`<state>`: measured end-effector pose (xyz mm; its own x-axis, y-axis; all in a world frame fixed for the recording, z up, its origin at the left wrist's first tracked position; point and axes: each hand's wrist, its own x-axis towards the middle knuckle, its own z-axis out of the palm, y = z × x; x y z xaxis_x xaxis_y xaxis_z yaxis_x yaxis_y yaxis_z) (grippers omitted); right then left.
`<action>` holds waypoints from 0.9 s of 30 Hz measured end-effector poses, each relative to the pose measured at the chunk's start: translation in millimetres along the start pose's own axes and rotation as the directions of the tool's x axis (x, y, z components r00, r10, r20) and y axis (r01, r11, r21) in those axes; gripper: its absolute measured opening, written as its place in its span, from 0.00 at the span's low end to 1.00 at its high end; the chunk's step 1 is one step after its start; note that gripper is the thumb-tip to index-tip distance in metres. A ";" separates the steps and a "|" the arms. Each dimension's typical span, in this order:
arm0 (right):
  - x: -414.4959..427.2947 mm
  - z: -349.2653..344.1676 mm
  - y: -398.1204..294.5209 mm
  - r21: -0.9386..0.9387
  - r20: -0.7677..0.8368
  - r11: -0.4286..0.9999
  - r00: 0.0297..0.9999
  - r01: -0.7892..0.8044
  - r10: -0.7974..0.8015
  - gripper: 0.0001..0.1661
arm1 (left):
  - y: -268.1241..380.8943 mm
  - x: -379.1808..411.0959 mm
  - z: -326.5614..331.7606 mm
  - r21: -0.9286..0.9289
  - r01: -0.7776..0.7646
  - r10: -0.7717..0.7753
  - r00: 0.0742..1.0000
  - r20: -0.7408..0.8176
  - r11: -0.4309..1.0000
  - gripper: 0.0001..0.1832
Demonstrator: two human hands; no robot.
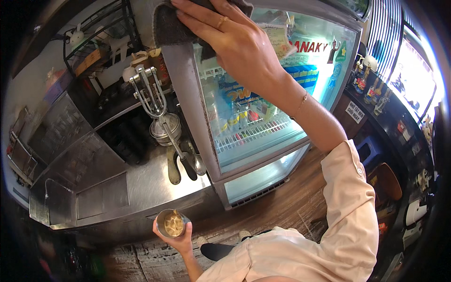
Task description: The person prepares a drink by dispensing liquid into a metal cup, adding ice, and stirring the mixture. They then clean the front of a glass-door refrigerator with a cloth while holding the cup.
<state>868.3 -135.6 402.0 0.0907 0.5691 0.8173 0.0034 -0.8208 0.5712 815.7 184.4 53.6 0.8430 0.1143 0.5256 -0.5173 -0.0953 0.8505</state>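
Observation:
Low in the view, my left hand (179,241) grips a metal cup (161,222) holding ice and a light brown drink. My right hand (236,42) is raised to the top left corner of a glass-door refrigerator (195,105), its fingers spread over a dark grey cloth (169,26). The palm side is hidden, so whether the fingers pinch the cloth or only press on it does not show. Paper and stickers are on the glass door, behind my right forearm. Bottles and packets stand inside on wire shelves.
A lever citrus press (165,130) stands on the steel counter (148,187) left of the refrigerator. Black wire shelves (102,56) hang above it. To the right runs a dark counter (391,116) with bottles (371,93); a blue plastic stool (368,149) is below it.

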 end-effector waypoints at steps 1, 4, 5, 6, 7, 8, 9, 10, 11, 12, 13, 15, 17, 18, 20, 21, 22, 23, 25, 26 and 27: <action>1.7 10.2 8.3 -0.065 0.013 0.996 0.998 0.069 -0.068 0.27 | 0.1 0.2 0.4 0.010 -0.004 0.004 1.000 -0.001 1.000 0.45; -7.6 9.4 -17.9 0.016 0.045 0.999 0.998 -0.047 0.046 0.23 | 3.6 1.2 -0.6 0.035 -0.009 0.009 1.000 -0.020 0.999 0.45; -13.2 3.8 -36.2 0.088 0.063 0.986 0.989 -0.139 0.134 0.20 | 4.2 0.2 -3.2 0.044 -0.008 0.009 1.000 -0.030 0.999 0.45; -27.8 7.0 -50.2 0.110 0.078 0.985 0.989 -0.132 0.124 0.21 | 4.1 -1.2 -9.0 0.066 -0.018 0.020 0.999 -0.040 0.998 0.45; -46.0 -2.4 -59.6 0.135 0.153 0.979 0.979 -0.155 0.134 0.22 | 0.0 -2.1 -4.6 0.046 -0.021 0.022 0.999 -0.023 0.999 0.45; -65.4 -9.1 -70.1 0.169 0.218 0.967 0.964 -0.188 0.150 0.23 | -2.8 -2.4 -2.5 0.040 -0.028 0.029 0.999 -0.015 0.999 0.45; -85.6 -9.7 -81.3 0.196 0.265 0.954 0.949 -0.226 0.170 0.24 | -3.9 -3.2 -2.9 0.032 -0.028 0.028 0.999 -0.022 0.999 0.45; -105.6 -10.4 -91.1 0.217 0.314 0.939 0.930 -0.266 0.191 0.25 | -4.6 -4.2 -3.3 0.022 -0.026 0.027 0.999 -0.025 0.999 0.45; -115.4 -10.1 -97.2 0.242 0.364 0.920 0.908 -0.309 0.209 0.26 | -4.6 -5.8 -5.6 0.018 -0.022 0.022 0.999 -0.030 1.000 0.46; -112.1 -9.8 -97.6 0.242 0.350 0.915 0.909 -0.323 0.229 0.26 | -4.7 -6.7 -7.3 0.020 -0.023 0.023 0.999 -0.032 1.000 0.46; -103.5 -8.5 -96.2 0.239 0.335 0.909 0.908 -0.340 0.252 0.27 | -3.8 -5.5 -9.0 0.022 -0.026 0.027 0.999 -0.031 0.999 0.46; -77.3 -1.4 -83.4 0.240 0.245 0.907 0.925 -0.347 0.289 0.27 | 0.7 -4.3 -9.2 0.037 -0.026 0.027 0.999 -0.033 0.999 0.46; -40.7 14.0 -65.1 0.266 0.093 0.905 0.943 -0.332 0.318 0.27 | 7.0 -4.0 -13.7 0.082 -0.015 0.019 0.999 -0.050 0.997 0.46; -28.8 10.4 -61.2 0.251 0.074 0.908 0.942 -0.335 0.327 0.27 | 8.4 -4.4 -9.6 0.054 -0.005 0.008 0.999 -0.050 0.999 0.46; -15.6 9.7 -59.6 0.234 0.033 0.905 0.933 -0.355 0.358 0.27 | 10.4 -4.4 -6.6 0.020 0.012 -0.011 0.999 -0.051 1.000 0.46; -26.5 10.8 -72.5 0.268 0.097 0.869 0.909 -0.416 0.406 0.27 | 9.3 -4.4 -11.4 0.048 -0.002 0.004 0.999 -0.050 0.999 0.46; -50.4 6.8 -93.7 0.282 0.163 0.837 0.883 -0.469 0.440 0.27 | 6.1 -5.7 -12.1 0.057 -0.015 0.018 0.999 -0.042 0.998 0.46; -74.7 4.6 -112.9 0.292 0.226 0.805 0.855 -0.517 0.467 0.27 | 3.3 -5.7 -11.2 0.063 -0.031 0.033 0.999 -0.037 0.998 0.46; -125.0 1.4 -136.9 0.201 0.293 0.813 0.825 -0.547 0.483 0.28 | 4.5 -6.8 -6.0 0.006 0.001 -0.001 1.000 -0.028 1.000 0.46; -122.5 0.5 -136.0 0.202 0.301 0.802 0.815 -0.562 0.495 0.27 | 6.1 -6.6 -5.0 -0.008 0.020 -0.021 0.999 -0.032 1.000 0.46; -113.8 -1.1 -136.8 0.208 0.312 0.786 0.801 -0.582 0.511 0.27 | 8.0 -6.8 -7.0 -0.013 0.041 -0.042 0.998 -0.037 0.999 0.46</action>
<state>856.4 -88.0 230.9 0.3847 0.0211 0.9228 0.1574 -0.9866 -0.0431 804.8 189.7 56.9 0.8578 0.1551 0.4901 -0.4839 -0.0776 0.8716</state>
